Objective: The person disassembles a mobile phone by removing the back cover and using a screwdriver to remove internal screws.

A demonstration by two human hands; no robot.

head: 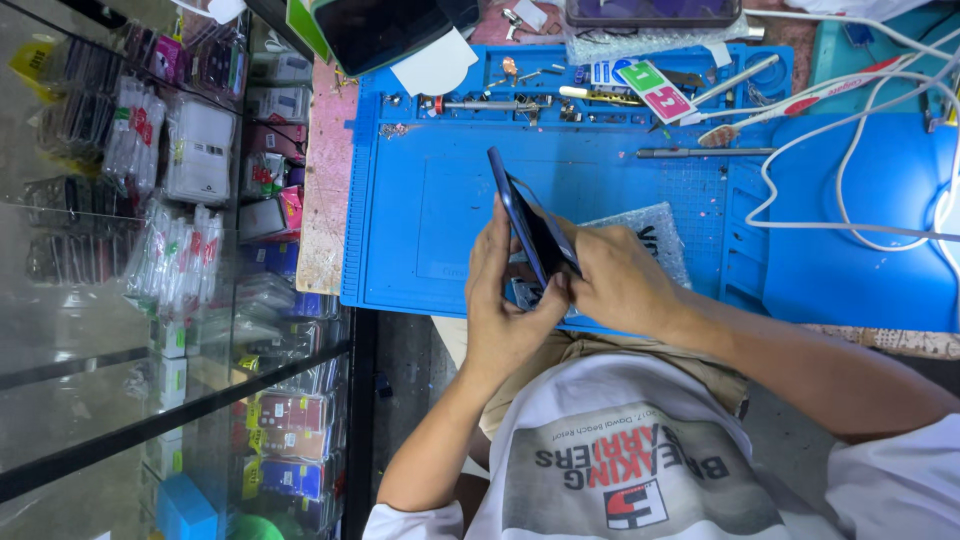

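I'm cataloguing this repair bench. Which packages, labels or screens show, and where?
Dark-screened blue smartphone: tilted on edge, gripped by left hand and right hand.
Green-and-pink rectangular card: mat's top tray.
Clear plastic accessory packets: glass cabinet, left.
Black-screened tablet: top edge.

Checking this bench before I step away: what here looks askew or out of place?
The phone stands on edge, tilted, between the left hand and right hand above the blue mat. White cables trail loosely across the mat's right side. Nothing looks spilled.
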